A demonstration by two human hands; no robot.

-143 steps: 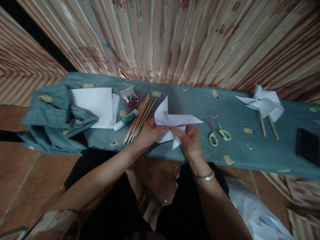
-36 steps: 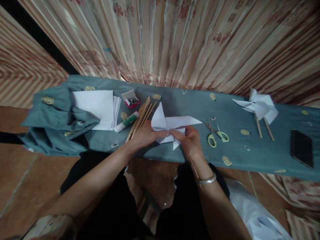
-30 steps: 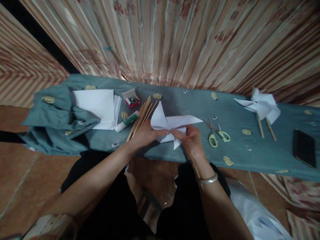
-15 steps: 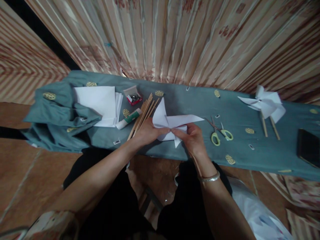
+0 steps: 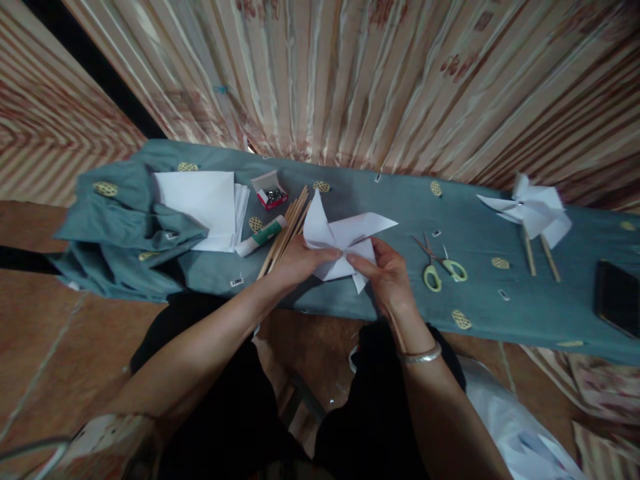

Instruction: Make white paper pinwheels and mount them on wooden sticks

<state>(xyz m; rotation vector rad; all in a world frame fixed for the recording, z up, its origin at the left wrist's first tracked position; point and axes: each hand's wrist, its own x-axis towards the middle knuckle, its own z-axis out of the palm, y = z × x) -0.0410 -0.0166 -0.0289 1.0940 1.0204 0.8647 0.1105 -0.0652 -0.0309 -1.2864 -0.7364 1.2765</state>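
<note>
Between my two hands is a white paper pinwheel (image 5: 345,233), its blades folded toward the middle. My left hand (image 5: 299,259) grips its left side, the thumb pressing near the centre. On the right side, my right hand (image 5: 387,270) pinches it, with that thumb also at the centre and the other fingers partly hidden behind the paper. Just left of the pinwheel lie several wooden sticks (image 5: 284,233), close to my left hand. Green-handled scissors (image 5: 443,268) rest with slightly spread blades to the right of my right hand.
A green-and-white glue stick (image 5: 261,236), a small red box of metal pins (image 5: 273,193) and a stack of white paper (image 5: 200,207) lie to the left. Finished-looking pinwheels on sticks (image 5: 537,212) and a dark phone (image 5: 617,297) are at the right of the cloth-covered table (image 5: 380,200).
The pinwheel has tilted and turned slightly in my hands, its right blade now pointing more upward. My thumbs stay near its centre. The view has shifted slightly.
</note>
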